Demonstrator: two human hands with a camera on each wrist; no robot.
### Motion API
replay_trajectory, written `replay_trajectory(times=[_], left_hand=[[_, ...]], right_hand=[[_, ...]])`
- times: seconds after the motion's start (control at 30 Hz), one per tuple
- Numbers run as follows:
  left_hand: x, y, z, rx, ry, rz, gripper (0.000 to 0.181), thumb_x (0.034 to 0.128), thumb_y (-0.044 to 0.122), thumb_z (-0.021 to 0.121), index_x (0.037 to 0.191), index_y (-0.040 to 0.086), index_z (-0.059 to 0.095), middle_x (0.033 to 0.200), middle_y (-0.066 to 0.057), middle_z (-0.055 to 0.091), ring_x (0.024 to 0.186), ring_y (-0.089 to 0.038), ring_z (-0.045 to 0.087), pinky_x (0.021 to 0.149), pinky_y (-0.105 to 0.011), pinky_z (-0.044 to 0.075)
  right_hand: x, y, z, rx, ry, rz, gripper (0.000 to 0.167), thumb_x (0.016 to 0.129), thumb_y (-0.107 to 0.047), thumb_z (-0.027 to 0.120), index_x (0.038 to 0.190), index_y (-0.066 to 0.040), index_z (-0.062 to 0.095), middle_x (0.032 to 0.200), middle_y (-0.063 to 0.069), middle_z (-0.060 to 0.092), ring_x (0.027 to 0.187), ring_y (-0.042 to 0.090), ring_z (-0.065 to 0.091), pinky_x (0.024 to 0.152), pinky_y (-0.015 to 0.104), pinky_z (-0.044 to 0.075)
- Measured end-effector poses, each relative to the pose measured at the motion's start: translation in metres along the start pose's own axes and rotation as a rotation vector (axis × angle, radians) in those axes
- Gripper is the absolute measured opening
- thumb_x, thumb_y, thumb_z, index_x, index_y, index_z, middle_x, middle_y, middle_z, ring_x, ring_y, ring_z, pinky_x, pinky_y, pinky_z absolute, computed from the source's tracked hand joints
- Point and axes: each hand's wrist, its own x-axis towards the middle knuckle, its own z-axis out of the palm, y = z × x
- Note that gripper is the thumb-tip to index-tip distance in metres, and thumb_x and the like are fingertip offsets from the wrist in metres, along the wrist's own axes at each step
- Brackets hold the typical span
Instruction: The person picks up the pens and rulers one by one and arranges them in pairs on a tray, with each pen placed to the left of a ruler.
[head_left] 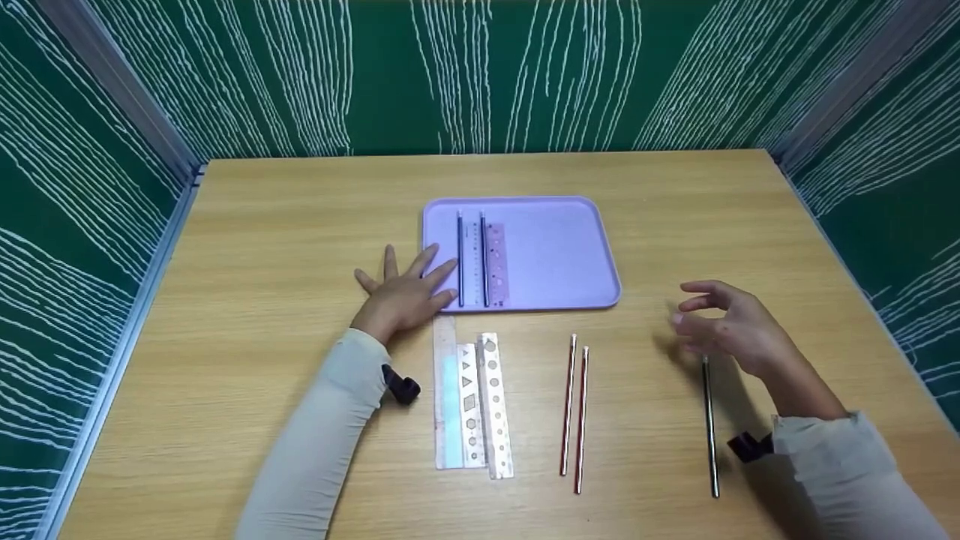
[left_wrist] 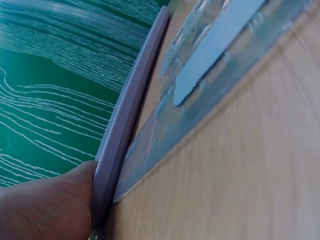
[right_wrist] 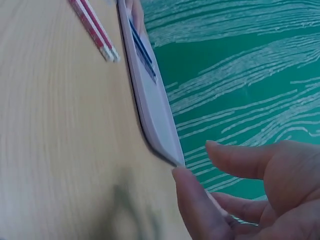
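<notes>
My left hand [head_left: 403,300] lies with fingers spread over the left edge of a purple tray [head_left: 559,255]. Inside that tray lie two dark pencils [head_left: 460,262], a clear ruler [head_left: 472,270] and a pink ruler [head_left: 498,262], side by side. Off to the right, my right hand [head_left: 739,330] hovers above the table, fingers loosely bent and holding nothing. Just below it a dark pencil [head_left: 711,435] lies on the wood. In the right wrist view, the thumb and fingers [right_wrist: 200,205] stand apart with nothing between them.
In front of the tray lie a clear ruler with a blue strip [head_left: 451,412] and two stencil rulers [head_left: 470,405]. Two red pencils [head_left: 580,420] rest to their right on the wooden table [head_left: 300,217]. Green walls [head_left: 390,75] with white lines enclose the table.
</notes>
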Motion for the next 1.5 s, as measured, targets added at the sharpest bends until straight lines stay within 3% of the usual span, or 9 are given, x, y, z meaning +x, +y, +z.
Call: replay_trajectory(times=[0.33, 0.63, 0.9, 1.2, 1.5], left_hand=[[0.001, 0.0, 0.0, 0.002, -0.004, 0.006, 0.062, 0.1015, 0.069, 0.034, 0.159, 0.055, 0.015, 0.172, 0.017, -0.008, 0.15, -0.055, -0.021, 0.097, -0.092, -0.013], [0.001, -0.002, 0.001, 0.001, -0.001, 0.0, 0.062, 0.1012, 0.069, 0.033, 0.158, 0.055, 0.015, 0.172, 0.017, -0.008, 0.15, -0.056, -0.021, 0.097, -0.091, -0.014], [0.001, -0.001, 0.0, 0.003, -0.007, -0.005, 0.062, 0.1012, 0.069, 0.033, 0.158, 0.055, 0.015, 0.172, 0.017, -0.008, 0.15, -0.055, -0.022, 0.097, -0.091, -0.014], [0.001, -0.001, 0.0, 0.002, -0.007, 0.01, 0.062, 0.1019, 0.069, 0.033, 0.159, 0.054, 0.013, 0.172, 0.016, -0.009, 0.15, -0.055, -0.023, 0.096, -0.092, -0.014], [0.0, -0.001, -0.001, 0.001, -0.006, 0.018, 0.062, 0.102, 0.069, 0.033, 0.159, 0.054, 0.013, 0.172, 0.017, -0.01, 0.15, -0.055, -0.023, 0.096, -0.091, -0.015]], right_hand=[[-0.003, 0.026, -0.016, -0.004, -0.006, 0.07, 0.094, 0.089, -0.032, 0.081, 0.16, -0.005, 0.026, 0.14, 0.022, 0.044, 0.098, 0.016, 0.071, 0.085, 0.038, 0.063], [-0.008, 0.036, -0.013, -0.024, -0.005, 0.13, 0.095, 0.084, -0.031, 0.085, 0.157, -0.004, 0.031, 0.135, 0.017, 0.048, 0.096, 0.012, 0.068, 0.084, 0.034, 0.063], [-0.009, 0.035, 0.001, -0.017, 0.002, 0.126, 0.091, 0.079, -0.005, 0.087, 0.153, -0.002, 0.036, 0.131, 0.018, 0.047, 0.097, 0.02, 0.066, 0.083, 0.035, 0.063], [-0.012, 0.029, 0.013, -0.103, -0.012, 0.067, 0.081, 0.081, -0.007, 0.086, 0.149, -0.002, 0.042, 0.128, 0.019, 0.051, 0.096, 0.023, 0.069, 0.078, 0.036, 0.064], [-0.009, 0.023, 0.023, -0.052, -0.007, 0.064, 0.077, 0.08, -0.006, 0.086, 0.144, 0.0, 0.046, 0.124, 0.017, 0.053, 0.093, 0.018, 0.069, 0.079, 0.035, 0.064]])
